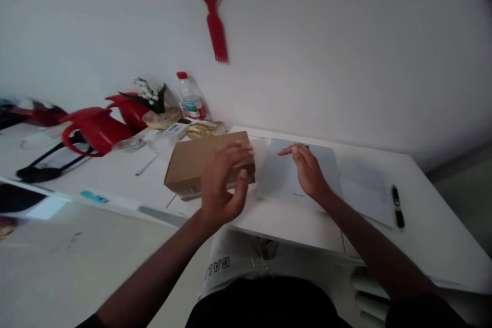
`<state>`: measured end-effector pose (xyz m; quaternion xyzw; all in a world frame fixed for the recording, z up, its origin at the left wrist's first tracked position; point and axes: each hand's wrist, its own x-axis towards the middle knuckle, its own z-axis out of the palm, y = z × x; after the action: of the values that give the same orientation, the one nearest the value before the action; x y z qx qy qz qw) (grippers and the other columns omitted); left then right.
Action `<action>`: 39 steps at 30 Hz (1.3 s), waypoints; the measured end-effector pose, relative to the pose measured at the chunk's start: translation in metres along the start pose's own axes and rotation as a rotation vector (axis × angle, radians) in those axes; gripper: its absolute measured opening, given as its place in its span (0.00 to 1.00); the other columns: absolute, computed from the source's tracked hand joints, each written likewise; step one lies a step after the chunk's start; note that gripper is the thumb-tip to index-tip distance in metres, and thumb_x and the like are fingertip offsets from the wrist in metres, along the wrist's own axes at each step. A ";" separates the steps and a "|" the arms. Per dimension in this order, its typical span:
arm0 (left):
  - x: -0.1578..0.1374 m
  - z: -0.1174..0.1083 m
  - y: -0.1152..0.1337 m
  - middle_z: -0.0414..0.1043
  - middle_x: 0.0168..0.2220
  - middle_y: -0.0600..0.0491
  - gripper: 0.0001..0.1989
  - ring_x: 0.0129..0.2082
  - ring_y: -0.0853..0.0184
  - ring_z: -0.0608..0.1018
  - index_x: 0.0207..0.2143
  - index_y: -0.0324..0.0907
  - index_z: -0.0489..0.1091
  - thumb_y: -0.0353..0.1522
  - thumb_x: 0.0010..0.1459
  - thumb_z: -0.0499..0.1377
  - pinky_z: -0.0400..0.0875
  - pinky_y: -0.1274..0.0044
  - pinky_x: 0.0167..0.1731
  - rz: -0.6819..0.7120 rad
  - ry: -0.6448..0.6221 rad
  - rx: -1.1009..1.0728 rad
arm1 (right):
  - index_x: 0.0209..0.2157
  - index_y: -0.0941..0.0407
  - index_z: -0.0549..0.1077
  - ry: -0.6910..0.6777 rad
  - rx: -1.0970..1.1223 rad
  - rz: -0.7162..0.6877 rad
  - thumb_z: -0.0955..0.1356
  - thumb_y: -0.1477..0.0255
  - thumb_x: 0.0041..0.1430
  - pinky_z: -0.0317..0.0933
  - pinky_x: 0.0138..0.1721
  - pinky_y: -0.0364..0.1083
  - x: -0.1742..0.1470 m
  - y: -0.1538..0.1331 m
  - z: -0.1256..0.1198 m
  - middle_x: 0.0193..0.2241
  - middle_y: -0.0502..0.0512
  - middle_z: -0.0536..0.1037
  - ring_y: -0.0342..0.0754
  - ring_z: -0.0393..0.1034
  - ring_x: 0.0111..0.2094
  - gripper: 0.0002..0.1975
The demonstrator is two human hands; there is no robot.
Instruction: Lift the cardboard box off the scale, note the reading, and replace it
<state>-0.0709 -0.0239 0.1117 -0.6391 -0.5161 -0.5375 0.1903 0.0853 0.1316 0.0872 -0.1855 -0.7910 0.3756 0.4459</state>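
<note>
A brown cardboard box [200, 161] lies on the white table [292, 225]. My left hand [225, 184] hovers in front of the box's right end, fingers apart and blurred, holding nothing. My right hand [307, 171] rests palm down on a closed grey laptop [280, 177] just right of the box, fingers pointing left.
A black marker [397, 206] lies on a printed sheet [365, 187] right of the laptop. At the back left stand red jugs [98, 128], a plastic bottle [191, 96], a bowl with flowers [159, 113] and packets. A red ornament [209, 0] hangs on the wall. A tablet [23, 200] lies far left.
</note>
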 end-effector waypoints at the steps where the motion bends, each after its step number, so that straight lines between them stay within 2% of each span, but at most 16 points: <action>1: 0.004 0.011 0.006 0.76 0.49 0.49 0.17 0.54 0.57 0.75 0.52 0.46 0.69 0.27 0.63 0.53 0.69 0.61 0.56 0.052 -0.060 -0.031 | 0.37 0.53 0.77 0.007 -0.020 0.009 0.56 0.60 0.75 0.61 0.52 0.52 -0.004 0.002 -0.009 0.39 0.55 0.77 0.50 0.70 0.45 0.23; 4: 0.011 0.044 0.024 0.77 0.47 0.50 0.18 0.50 0.60 0.76 0.52 0.44 0.68 0.24 0.59 0.54 0.71 0.65 0.52 0.212 -0.210 -0.131 | 0.32 0.54 0.75 0.013 -0.086 0.061 0.56 0.61 0.74 0.60 0.46 0.52 -0.019 0.011 -0.036 0.33 0.54 0.75 0.50 0.69 0.39 0.22; 7: 0.010 0.080 0.040 0.77 0.47 0.48 0.19 0.50 0.59 0.76 0.51 0.39 0.68 0.23 0.57 0.54 0.70 0.66 0.52 0.365 -0.319 -0.214 | 0.30 0.54 0.72 -0.018 -0.150 0.150 0.57 0.62 0.73 0.59 0.43 0.51 -0.038 0.023 -0.061 0.30 0.52 0.73 0.49 0.68 0.36 0.21; 13: -0.009 0.148 0.071 0.76 0.43 0.50 0.16 0.43 0.60 0.75 0.47 0.37 0.70 0.25 0.57 0.54 0.70 0.68 0.44 0.550 -0.508 -0.282 | 0.25 0.55 0.67 -0.017 -0.324 0.220 0.58 0.63 0.70 0.56 0.38 0.51 -0.079 0.042 -0.107 0.26 0.52 0.70 0.49 0.65 0.31 0.21; 16: -0.024 0.181 0.086 0.74 0.39 0.50 0.12 0.39 0.60 0.74 0.43 0.38 0.70 0.26 0.55 0.56 0.69 0.68 0.40 0.648 -0.621 -0.216 | 0.24 0.55 0.66 0.024 -0.508 0.193 0.58 0.64 0.70 0.55 0.38 0.51 -0.096 0.054 -0.135 0.26 0.54 0.69 0.51 0.64 0.32 0.20; 20: -0.039 0.219 0.104 0.68 0.33 0.50 0.04 0.33 0.61 0.71 0.38 0.37 0.68 0.27 0.60 0.55 0.66 0.69 0.32 0.803 -0.708 -0.192 | 0.26 0.54 0.61 0.146 -0.860 0.161 0.58 0.66 0.71 0.55 0.39 0.52 -0.114 0.076 -0.184 0.27 0.56 0.69 0.53 0.62 0.34 0.17; 23: -0.042 0.242 0.114 0.69 0.36 0.47 0.09 0.35 0.60 0.72 0.43 0.34 0.69 0.26 0.63 0.52 0.66 0.69 0.30 0.851 -0.745 -0.111 | 0.29 0.54 0.61 0.191 -1.084 0.222 0.60 0.67 0.69 0.53 0.37 0.52 -0.126 0.089 -0.220 0.28 0.56 0.70 0.53 0.61 0.34 0.13; 25: -0.045 0.254 0.118 0.71 0.44 0.41 0.15 0.42 0.57 0.75 0.51 0.30 0.69 0.26 0.65 0.50 0.70 0.68 0.36 0.832 -0.769 0.002 | 0.32 0.55 0.61 0.192 -1.149 0.366 0.63 0.67 0.66 0.52 0.35 0.50 -0.132 0.093 -0.237 0.29 0.55 0.70 0.52 0.62 0.33 0.09; 27: -0.050 0.264 0.121 0.69 0.54 0.35 0.21 0.51 0.51 0.74 0.58 0.26 0.65 0.27 0.66 0.49 0.73 0.65 0.44 0.790 -0.791 0.109 | 0.35 0.55 0.62 0.164 -1.150 0.564 0.65 0.66 0.65 0.50 0.31 0.47 -0.135 0.094 -0.248 0.30 0.53 0.71 0.49 0.63 0.32 0.09; 30: -0.060 0.273 0.121 0.65 0.60 0.31 0.25 0.58 0.45 0.72 0.62 0.24 0.63 0.29 0.67 0.49 0.73 0.61 0.51 0.707 -0.841 0.176 | 0.39 0.55 0.61 0.058 -1.099 0.785 0.66 0.65 0.67 0.47 0.28 0.44 -0.134 0.091 -0.253 0.29 0.50 0.71 0.47 0.64 0.29 0.10; 32: -0.066 0.275 0.121 0.65 0.60 0.31 0.25 0.58 0.43 0.71 0.62 0.25 0.64 0.30 0.67 0.49 0.73 0.59 0.51 0.665 -0.879 0.164 | 0.40 0.55 0.60 -0.033 -1.084 0.841 0.66 0.66 0.68 0.47 0.27 0.44 -0.130 0.089 -0.252 0.29 0.49 0.72 0.46 0.64 0.29 0.09; 35: -0.069 0.273 0.122 0.65 0.61 0.31 0.26 0.59 0.42 0.71 0.62 0.26 0.64 0.33 0.67 0.49 0.74 0.57 0.52 0.626 -0.926 0.130 | 0.41 0.55 0.60 -0.153 -1.105 0.838 0.64 0.68 0.69 0.46 0.28 0.44 -0.124 0.087 -0.252 0.31 0.51 0.74 0.47 0.65 0.30 0.07; 39: -0.067 0.270 0.125 0.63 0.62 0.28 0.28 0.60 0.40 0.69 0.64 0.25 0.62 0.34 0.67 0.50 0.72 0.55 0.54 0.593 -0.996 0.109 | 0.44 0.54 0.64 -0.232 -1.130 0.828 0.63 0.71 0.67 0.46 0.29 0.45 -0.120 0.087 -0.255 0.35 0.53 0.76 0.50 0.68 0.33 0.05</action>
<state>0.1769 0.1117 -0.0028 -0.9214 -0.3694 -0.0685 0.0995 0.3611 0.2221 0.0349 -0.6327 -0.7716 0.0637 0.0150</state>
